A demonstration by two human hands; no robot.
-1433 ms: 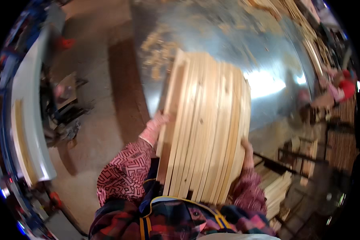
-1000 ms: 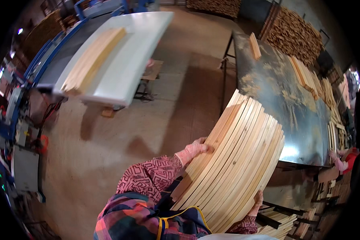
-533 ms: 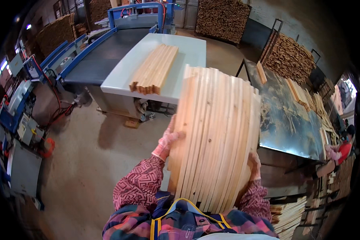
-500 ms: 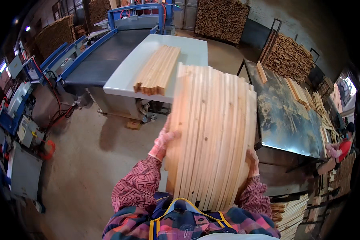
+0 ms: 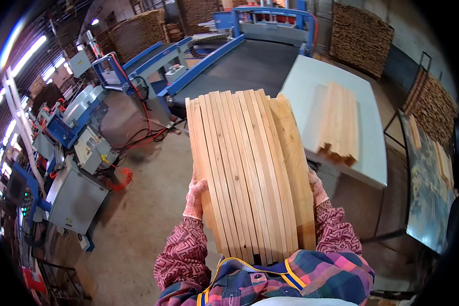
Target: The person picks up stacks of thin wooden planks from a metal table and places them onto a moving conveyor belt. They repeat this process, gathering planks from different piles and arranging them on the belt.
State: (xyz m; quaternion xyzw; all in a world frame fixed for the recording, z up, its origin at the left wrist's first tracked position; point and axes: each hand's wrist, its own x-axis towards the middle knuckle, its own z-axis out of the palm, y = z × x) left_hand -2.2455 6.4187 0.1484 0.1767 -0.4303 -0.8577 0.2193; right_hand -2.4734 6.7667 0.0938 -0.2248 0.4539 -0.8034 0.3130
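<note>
A bundle of long pale wooden boards [image 5: 239,173], stood on edge side by side, is held in front of my body. My gloved left hand [image 5: 195,196] presses against its left side, with the fingers partly hidden around the outer board. On the opposite side my gloved right hand [image 5: 317,188] clasps the outermost board, whose broad face shows; most of its fingers are hidden. The near end of the bundle reaches my chest. A smaller stack of wooden strips [image 5: 339,122] lies on the white table [image 5: 375,153] beyond my right hand.
A blue-framed machine with a black conveyor belt [image 5: 250,64] stands ahead. At the left are a grey machine cabinet [image 5: 76,199] and a coiled orange hose [image 5: 118,181]. A metal-topped table [image 5: 426,204] is at the far right, with wood stacks [image 5: 362,38] behind.
My view has swung left, so the white table and metal-topped table now appear farther right. The boards stay between my hands and have turned with me; the right outer board's face now shows.
</note>
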